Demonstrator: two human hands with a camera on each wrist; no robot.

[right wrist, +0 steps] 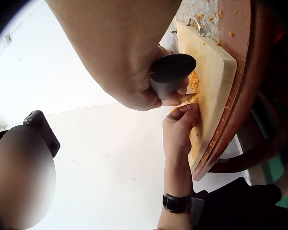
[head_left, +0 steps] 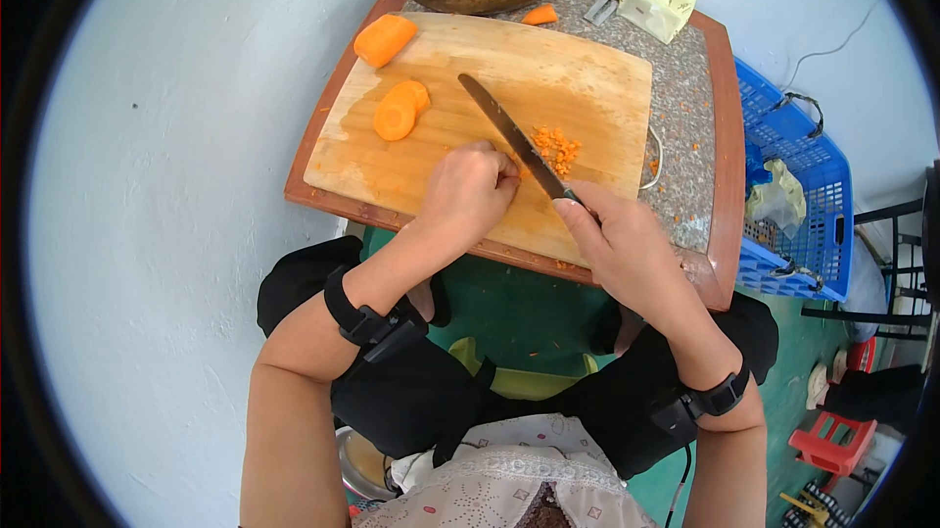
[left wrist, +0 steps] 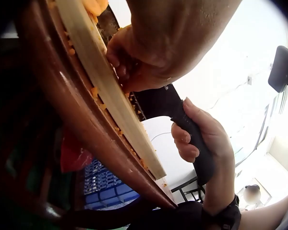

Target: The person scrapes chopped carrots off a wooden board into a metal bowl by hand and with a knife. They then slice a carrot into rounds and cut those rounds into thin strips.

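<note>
The right hand [head_left: 622, 239] grips the black handle of a long knife [head_left: 511, 132], its blade slanting up-left over the cutting board [head_left: 587, 77]. Beside the blade, the left hand [head_left: 468, 190] has its fingers curled down at the board, pinching a small bit of carrot mostly hidden under the fingertips. Chopped carrot bits [head_left: 556, 150] lie right of the blade. Round carrot slices [head_left: 396, 117] and a thick carrot piece [head_left: 386, 39] sit on the board's left side. In the right wrist view the knife handle [right wrist: 170, 76] shows in the right hand.
A metal pan [head_left: 480, 1] of shredded carrot stands at the table's far edge. Near it are a carrot end [head_left: 540, 15], a peeler-like tool [head_left: 601, 8] and a crumpled packet [head_left: 658, 4]. Blue baskets [head_left: 822, 170] and a red stool [head_left: 832, 442] stand to the right.
</note>
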